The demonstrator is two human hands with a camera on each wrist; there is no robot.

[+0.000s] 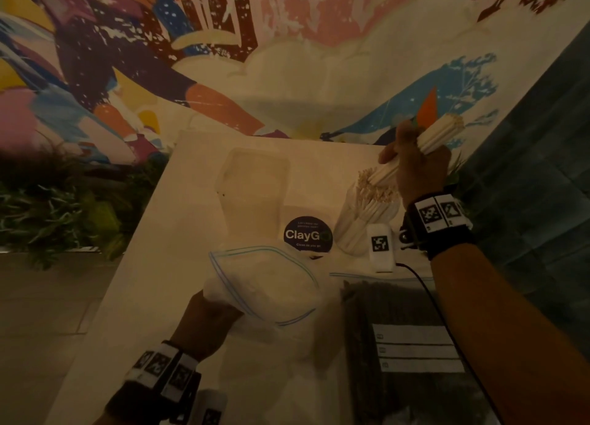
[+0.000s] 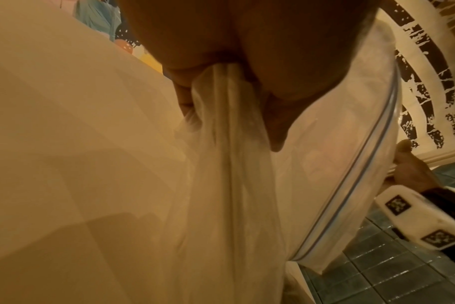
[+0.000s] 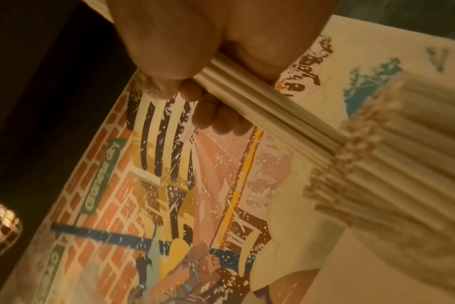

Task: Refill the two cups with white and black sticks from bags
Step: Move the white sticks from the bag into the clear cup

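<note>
My right hand (image 1: 418, 166) grips a bundle of white sticks (image 1: 442, 131), tilted, with its lower ends among the white sticks standing in a clear cup (image 1: 367, 214). The right wrist view shows the fingers (image 3: 210, 115) curled round the bundle (image 3: 260, 102) just above the cup's stick tops (image 3: 377, 164). My left hand (image 1: 207, 319) pinches the edge of a clear zip bag (image 1: 265, 284) whose mouth gapes open. Up close, the thumb (image 2: 278, 115) presses on gathered plastic (image 2: 234, 144). A bag of black sticks (image 1: 383, 313) lies flat at the front right.
A translucent empty container (image 1: 255, 182) stands left of the cup on the white table (image 1: 153, 265). A round dark ClayGo sticker (image 1: 308, 234) lies between them. A painted wall (image 1: 287, 41) rises behind, plants (image 1: 64, 207) sit at the left, and a cable (image 1: 440, 303) crosses the black-stick bag.
</note>
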